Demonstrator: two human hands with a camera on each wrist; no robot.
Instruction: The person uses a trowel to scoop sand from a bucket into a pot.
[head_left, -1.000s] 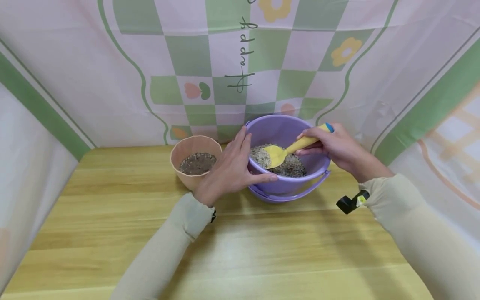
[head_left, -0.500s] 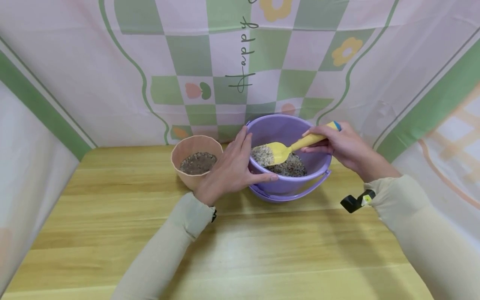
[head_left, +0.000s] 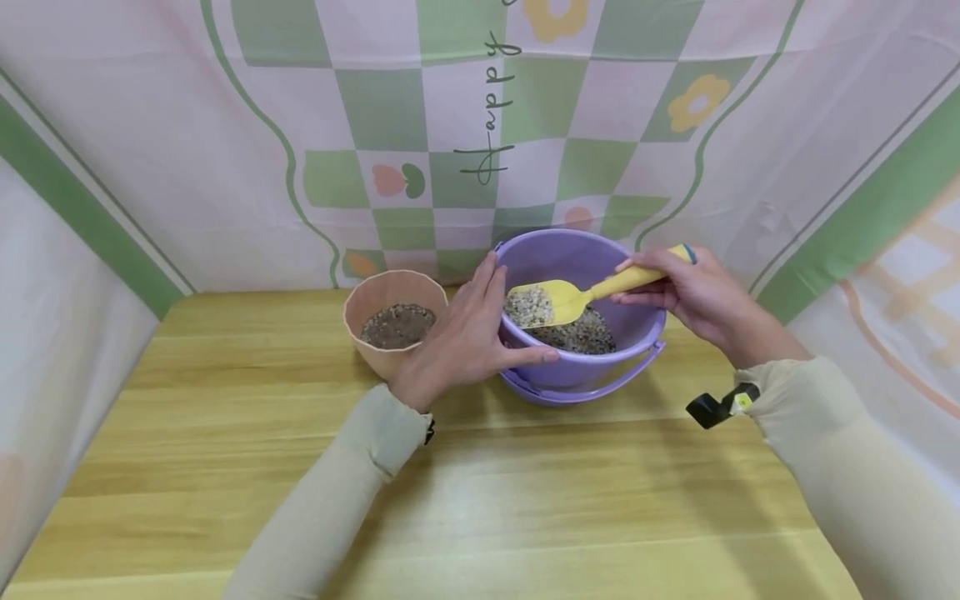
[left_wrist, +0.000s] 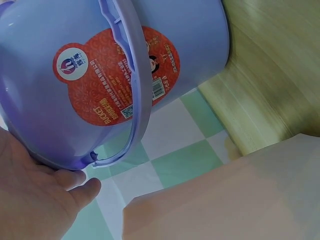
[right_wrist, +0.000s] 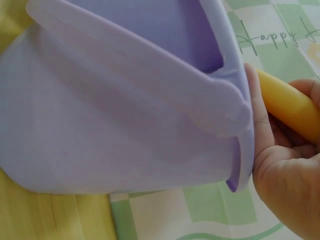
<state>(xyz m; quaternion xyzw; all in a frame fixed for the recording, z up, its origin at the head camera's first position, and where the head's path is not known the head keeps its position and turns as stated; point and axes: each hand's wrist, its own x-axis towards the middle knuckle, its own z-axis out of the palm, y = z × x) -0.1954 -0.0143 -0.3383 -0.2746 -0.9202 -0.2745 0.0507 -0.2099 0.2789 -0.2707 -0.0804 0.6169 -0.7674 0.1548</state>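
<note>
The yellow scoop [head_left: 572,305] is inside the purple bucket [head_left: 555,368], blade toward the left rim, with pale grit [head_left: 531,307] lying in it. We judge it to be light, stiff plastic: sturdy, smooth, mildly slippery, and heavier at the blade when loaded. Hold it by the thick handle, behind the blade, and keep the blade level, since loose grit may slide off its front.

The right hand [head_left: 701,296] has its grip closed round that handle. The left hand [head_left: 472,321] holds nothing in its grip; its fingers lie fairly straight along the left of the bucket's rim, the thumb stretched along the front. We judge the bucket's wall to be thin and slightly flexible; the rim is the firm place to steady it. Coarse, mixed grains [head_left: 587,335] lie in the bottom. From above, we cannot be sure whether the bucket stands flat or tips slightly.

The bucket stands near the back edge of the wood-patterned counter [head_left: 480,517], right of the middle. Just to its left, near the same edge, stands a peach pot [head_left: 384,292] containing dark soil [head_left: 397,326]. Patterned cloth [head_left: 536,108] hangs behind the counter and along both sides.
</note>
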